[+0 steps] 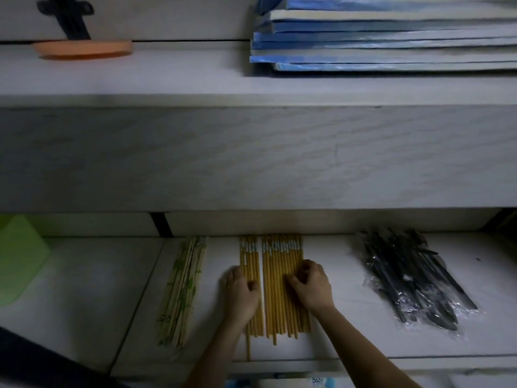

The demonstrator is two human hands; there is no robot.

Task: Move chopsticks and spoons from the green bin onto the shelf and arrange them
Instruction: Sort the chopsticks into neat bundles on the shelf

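Dim white shelving fills the view: the upper shelf (167, 79) carries an orange dish (82, 49) and stacked blue books (386, 37). On the lower shelf (84, 289), a green bin (19, 256) stands far left, then pale printed chopsticks (181, 289). The left grip (242, 292) curls onto a narrow row of yellow chopsticks (277, 275); the right grip (310, 287) pinches the wider row beside it. Wrapped black cutlery (414, 281) lies well apart at right.

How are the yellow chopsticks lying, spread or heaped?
Spread flat: yellow chopsticks lie side by side on the shelf in two groups.
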